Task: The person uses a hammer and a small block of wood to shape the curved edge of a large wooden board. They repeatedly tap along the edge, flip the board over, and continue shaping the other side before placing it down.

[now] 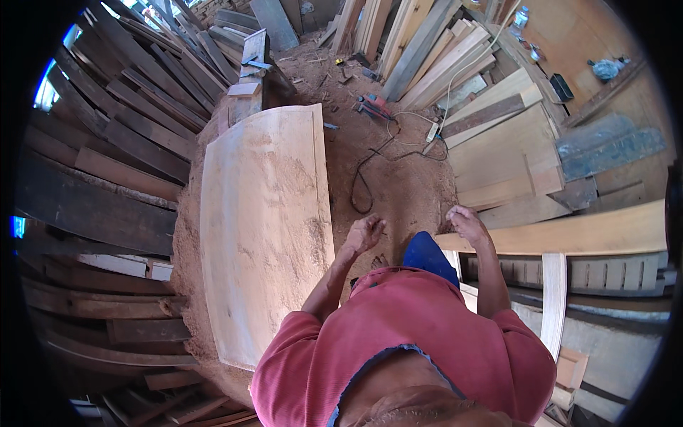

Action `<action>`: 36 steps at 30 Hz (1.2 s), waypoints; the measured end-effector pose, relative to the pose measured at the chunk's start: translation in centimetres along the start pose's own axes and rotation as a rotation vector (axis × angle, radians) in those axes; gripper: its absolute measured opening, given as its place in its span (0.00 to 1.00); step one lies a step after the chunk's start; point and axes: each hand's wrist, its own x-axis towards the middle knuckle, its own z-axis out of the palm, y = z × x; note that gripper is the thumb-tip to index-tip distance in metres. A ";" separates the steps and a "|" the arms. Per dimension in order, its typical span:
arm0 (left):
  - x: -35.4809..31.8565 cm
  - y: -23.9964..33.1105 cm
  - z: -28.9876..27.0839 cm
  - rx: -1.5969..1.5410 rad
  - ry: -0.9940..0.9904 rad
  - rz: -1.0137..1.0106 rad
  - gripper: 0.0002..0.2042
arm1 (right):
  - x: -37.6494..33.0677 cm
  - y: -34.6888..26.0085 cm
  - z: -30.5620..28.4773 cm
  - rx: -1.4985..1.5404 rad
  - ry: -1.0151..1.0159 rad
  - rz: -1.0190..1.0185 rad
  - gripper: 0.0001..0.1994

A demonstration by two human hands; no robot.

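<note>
My left hand (366, 233) is held in front of my body, just right of the big wooden panel (263, 235). Its fingers are curled in, and anything inside them is too small to make out. Over on the right, my right hand (468, 222) hovers with loosely bent fingers and shows nothing in its grasp. It is nearest the end of a long pale board (569, 233). Sawdust and shavings lie on the panel, and neither hand touches it.
A red power tool (375, 107) rests on the sawdust-covered floor, its dark cable (359, 181) looping towards me. A white power strip (432, 132) lies beside stacked planks (501, 153). Dark boards (92, 196) crowd the left side. A small wooden stand (249, 78) is beyond the panel.
</note>
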 end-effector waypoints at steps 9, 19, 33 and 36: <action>14.9 0.0 -3.2 -0.983 -0.161 -0.113 0.13 | 19.6 -4.3 -1.2 -0.534 0.253 -0.156 0.09; 34.2 -0.6 -18.1 -0.243 0.435 -0.286 0.11 | 32.1 -25.7 1.0 -0.248 -0.826 -0.228 0.10; 49.4 4.7 -15.0 0.042 -0.075 0.020 0.08 | 48.7 -33.5 -10.1 0.410 -0.099 -0.045 0.08; 55.4 0.7 -18.6 -0.159 -0.115 -0.191 0.09 | 54.2 -34.5 -9.7 0.231 -0.029 -0.132 0.09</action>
